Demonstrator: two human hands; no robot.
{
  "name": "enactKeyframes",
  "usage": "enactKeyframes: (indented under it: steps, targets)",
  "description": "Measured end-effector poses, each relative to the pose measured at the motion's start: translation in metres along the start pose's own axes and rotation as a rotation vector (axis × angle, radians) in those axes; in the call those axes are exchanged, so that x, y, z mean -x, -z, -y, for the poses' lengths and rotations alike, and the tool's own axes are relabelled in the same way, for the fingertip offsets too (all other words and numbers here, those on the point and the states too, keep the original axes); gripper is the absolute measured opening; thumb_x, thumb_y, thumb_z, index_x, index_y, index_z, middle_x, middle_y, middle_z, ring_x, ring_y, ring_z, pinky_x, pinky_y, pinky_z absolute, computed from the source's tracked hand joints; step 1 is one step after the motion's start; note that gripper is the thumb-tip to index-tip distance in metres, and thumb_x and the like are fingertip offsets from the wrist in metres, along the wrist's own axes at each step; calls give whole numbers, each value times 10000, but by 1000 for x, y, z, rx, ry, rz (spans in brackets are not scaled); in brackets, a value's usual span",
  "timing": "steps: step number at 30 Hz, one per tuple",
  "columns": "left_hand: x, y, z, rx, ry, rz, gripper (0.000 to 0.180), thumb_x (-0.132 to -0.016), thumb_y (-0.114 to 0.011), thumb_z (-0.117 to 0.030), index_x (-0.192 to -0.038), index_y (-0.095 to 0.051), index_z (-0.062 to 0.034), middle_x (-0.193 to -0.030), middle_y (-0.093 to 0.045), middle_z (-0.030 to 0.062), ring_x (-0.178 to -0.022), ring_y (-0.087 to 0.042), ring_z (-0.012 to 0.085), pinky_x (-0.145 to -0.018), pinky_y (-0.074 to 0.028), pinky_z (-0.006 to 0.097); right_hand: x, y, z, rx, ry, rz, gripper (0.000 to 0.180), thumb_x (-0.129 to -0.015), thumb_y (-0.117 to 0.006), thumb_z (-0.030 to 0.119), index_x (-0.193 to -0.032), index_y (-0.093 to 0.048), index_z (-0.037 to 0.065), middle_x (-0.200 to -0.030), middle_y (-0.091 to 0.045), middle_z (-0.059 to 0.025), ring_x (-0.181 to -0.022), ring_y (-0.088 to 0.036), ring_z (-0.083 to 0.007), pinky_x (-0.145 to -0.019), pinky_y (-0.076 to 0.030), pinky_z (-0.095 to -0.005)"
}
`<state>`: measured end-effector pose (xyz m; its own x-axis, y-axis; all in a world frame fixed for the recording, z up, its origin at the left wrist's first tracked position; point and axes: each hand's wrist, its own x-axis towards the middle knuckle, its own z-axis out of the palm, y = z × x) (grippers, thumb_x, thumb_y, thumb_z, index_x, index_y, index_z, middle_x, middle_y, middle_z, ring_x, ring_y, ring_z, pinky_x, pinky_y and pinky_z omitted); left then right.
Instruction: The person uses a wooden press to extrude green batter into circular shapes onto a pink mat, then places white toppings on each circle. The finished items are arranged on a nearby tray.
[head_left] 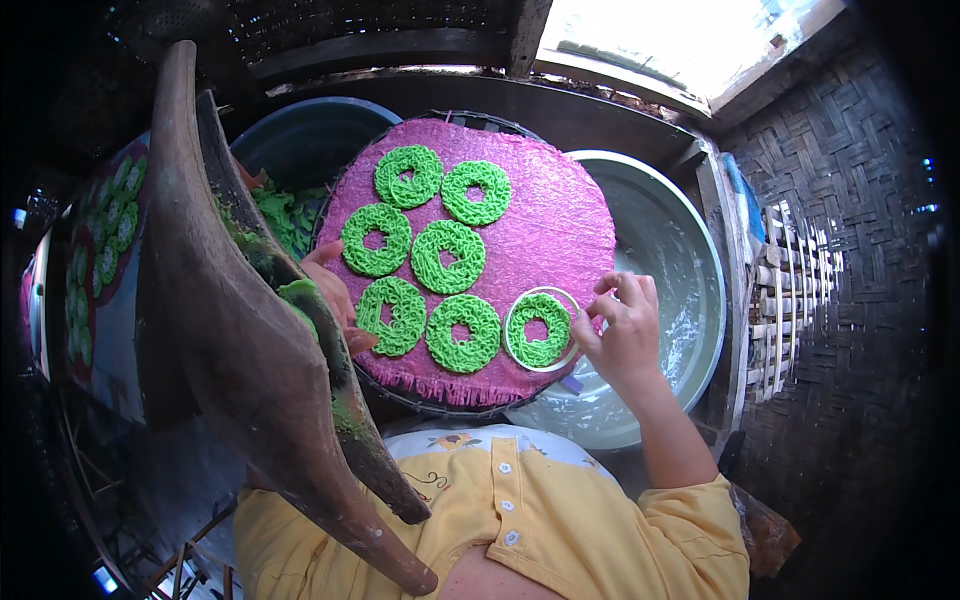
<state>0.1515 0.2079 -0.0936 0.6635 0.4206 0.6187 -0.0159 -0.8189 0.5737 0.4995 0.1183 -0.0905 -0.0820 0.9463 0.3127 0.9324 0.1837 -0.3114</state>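
My right hand is closed in a pinch on the rim of a thin white ring. That ring lies around a round cake of bright green noodle-like strands with a hole in its middle. More such green strand rings lie on a round tray covered in pink woven cloth. My left hand is at the tray's left edge, thumb and a finger apart, beside the lower left green ring. A large wooden lever press, smeared with green paste, hides much of that hand.
Right of the tray stands a wide pale green basin with whitish wet streaks. A dark basin with green scraps sits behind the press. More green rings lie far left. A woven bamboo wall closes the right side.
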Motion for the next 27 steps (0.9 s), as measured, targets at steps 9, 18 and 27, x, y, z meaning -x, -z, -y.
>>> enactKeyframes:
  steps: [9, 18, 27]
  targets:
    - [-2, 11, 1, -175, -36, 231, 373, -710, -721, -132, -1002, -491, -167, -729, -575, -68, -756, -586, 125, -1068, -258, 534, -62, -18, -20, 78, -63, -24, 137, -669, -652, 160, -648, -668, 25, -915, -572, -62, -919, -488, -243, -831, -410, -374]
    - [10, 9, -3, -71, 70, 54, 309, -701, -727, -131, -918, -510, -164, -689, -555, -54, -730, -575, 129, -1057, -266, 532, -71, -42, -20, 88, -40, 52, 136, -681, -654, 181, -687, -692, 50, -937, -573, -52, -951, -483, -238, -833, -406, -365]
    - [-11, -1, -12, -137, 176, -94, 428, -680, -757, -199, -1027, -520, -120, -801, -596, -7, -798, -603, 168, -976, -366, 443, -69, -2, -7, 64, -43, -51, 161, -748, -681, 212, -746, -687, 50, -894, -572, -72, -904, -507, -237, -813, -411, -382]
